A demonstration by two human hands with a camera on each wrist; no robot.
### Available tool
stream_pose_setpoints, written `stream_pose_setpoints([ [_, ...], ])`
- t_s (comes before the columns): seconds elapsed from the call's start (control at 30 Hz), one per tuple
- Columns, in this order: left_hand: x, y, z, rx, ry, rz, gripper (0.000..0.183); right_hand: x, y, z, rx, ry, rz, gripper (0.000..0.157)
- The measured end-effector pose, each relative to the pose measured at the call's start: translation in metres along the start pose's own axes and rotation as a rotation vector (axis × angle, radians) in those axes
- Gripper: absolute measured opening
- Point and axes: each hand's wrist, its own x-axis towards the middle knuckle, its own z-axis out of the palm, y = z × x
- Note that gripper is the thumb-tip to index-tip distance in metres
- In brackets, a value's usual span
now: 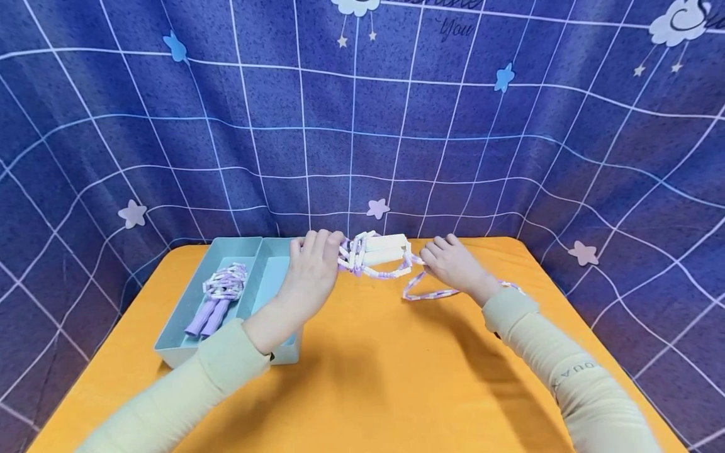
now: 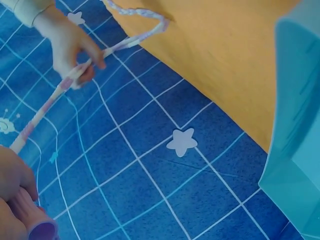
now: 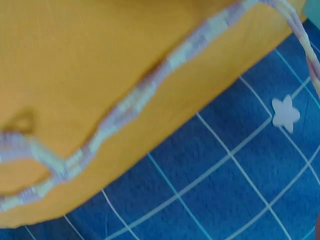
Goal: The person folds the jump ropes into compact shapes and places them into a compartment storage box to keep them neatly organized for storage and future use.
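Note:
A beaded jump rope [image 1: 391,274] in white and purple segments stretches between my two hands above the far side of the table. Its left part is bunched in loops beside a pair of pale handles [image 1: 385,249]. My left hand [image 1: 308,270] grips the bundle. In the left wrist view that hand [image 2: 12,182] curls round a handle [image 2: 37,217] with a hollow end. My right hand [image 1: 453,264] pinches the cord to the right of the bundle. From there a loose length of rope [image 3: 170,65] trails over the tabletop in the right wrist view.
A light blue two-compartment box [image 1: 257,277] stands at the left of the orange table [image 1: 362,377]. A wound jump rope [image 1: 225,283] with purple handles [image 1: 208,316] lies in its left compartment. Dark blue cloth [image 1: 362,151] with a grid and stars hangs behind and at both sides.

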Motion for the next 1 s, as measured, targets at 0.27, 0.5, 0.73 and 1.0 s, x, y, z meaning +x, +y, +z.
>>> stream_pose_setpoints([
  [0.27, 0.003, -0.003, 0.005, 0.031, -0.032, -0.062, 0.02, -0.008, -0.033, 0.008, 0.066, -0.014, -0.004, 0.023],
  [0.5, 0.003, -0.004, 0.01, 0.049, -0.055, -0.095, 0.02, -0.011, -0.055, 0.005, 0.09, -0.035, -0.031, 0.015],
  [0.73, 0.003, -0.009, 0.021, 0.104, -0.063, -0.13, 0.021, -0.01, -0.081, -0.002, 0.089, -0.024, -0.101, 0.018],
  [1.0, 0.002, -0.018, 0.035, 0.26, -0.029, -0.169, 0.026, -0.006, -0.097, -0.014, 0.129, -0.048, -0.114, 0.019],
])
